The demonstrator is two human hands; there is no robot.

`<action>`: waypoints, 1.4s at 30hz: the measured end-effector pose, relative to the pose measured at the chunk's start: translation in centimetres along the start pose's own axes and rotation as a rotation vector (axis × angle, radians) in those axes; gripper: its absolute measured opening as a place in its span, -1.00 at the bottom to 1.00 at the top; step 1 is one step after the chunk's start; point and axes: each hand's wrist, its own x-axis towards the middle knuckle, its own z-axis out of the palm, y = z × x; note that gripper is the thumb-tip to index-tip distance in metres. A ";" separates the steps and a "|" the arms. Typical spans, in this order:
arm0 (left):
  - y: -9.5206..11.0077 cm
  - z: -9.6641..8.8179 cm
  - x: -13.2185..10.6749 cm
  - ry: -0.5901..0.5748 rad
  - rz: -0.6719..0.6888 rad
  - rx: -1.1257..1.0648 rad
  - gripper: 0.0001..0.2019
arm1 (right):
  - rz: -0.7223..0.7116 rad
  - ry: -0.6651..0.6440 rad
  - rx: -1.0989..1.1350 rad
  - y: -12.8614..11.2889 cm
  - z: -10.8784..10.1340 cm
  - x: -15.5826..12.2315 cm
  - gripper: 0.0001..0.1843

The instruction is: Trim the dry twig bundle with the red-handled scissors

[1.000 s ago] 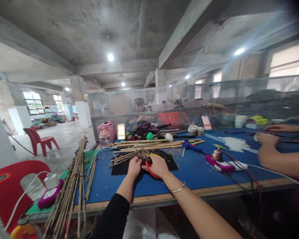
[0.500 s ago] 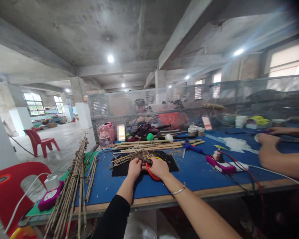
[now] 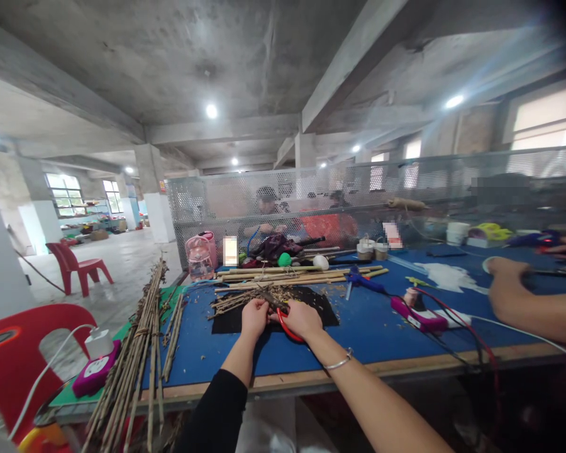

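Observation:
My left hand [image 3: 255, 318] is closed over the black mat, its fingers pinching what looks like a dark twig [image 3: 268, 296]; the fingertips hide part of it. Close beside it, my right hand [image 3: 304, 319] is wrapped round red-handled shears [image 3: 290, 332], whose curved handle shows below the palm. The blades are mostly hidden between the hands. Cut twigs and chips [image 3: 236, 301] lie heaped on the black mat [image 3: 327, 311], just beyond my fingers.
Long sticks [image 3: 136, 346] lie bundled over the table's left edge. Peeled rods [image 3: 306, 277] lie behind the mat. A blue glue gun [image 3: 365, 280] and a purple power strip [image 3: 419, 314] with cables are on the right. A co-worker's arm [image 3: 523, 302] rests at the far right.
My hands stay almost in place at the twig; the yellow part by my right hand shows less now. At the far right, a co-worker's hand has shifted and a blue tool now shows there.

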 end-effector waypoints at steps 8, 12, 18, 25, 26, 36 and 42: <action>0.4 -0.3 -0.3 0.041 -0.009 -0.103 -0.88 | 0.012 0.029 0.008 0.2 0.2 0.1 -0.45; 0.4 -0.3 -0.3 0.032 -0.012 -0.121 -0.86 | -0.041 0.088 0.016 0.1 0.1 0.0 -0.42; 0.0 -0.3 0.0 -0.069 0.026 -0.150 -0.85 | -0.087 0.095 -0.007 -0.1 0.1 -0.1 -0.39; -0.2 -0.3 0.1 -0.135 0.046 -0.144 -0.78 | -0.117 0.134 -0.001 0.0 -0.1 -0.1 -0.41; -0.2 -0.3 0.0 -0.139 0.043 -0.154 -0.78 | -0.113 0.124 0.001 0.0 -0.1 -0.1 -0.41; -0.1 -0.4 -0.1 -0.116 0.056 -0.202 -0.80 | -0.037 0.009 -0.018 -0.1 -0.1 -0.1 -0.43; -0.2 -0.3 0.1 -0.082 0.000 -0.282 -0.86 | -0.032 0.034 -0.051 -0.2 0.0 -0.2 -0.41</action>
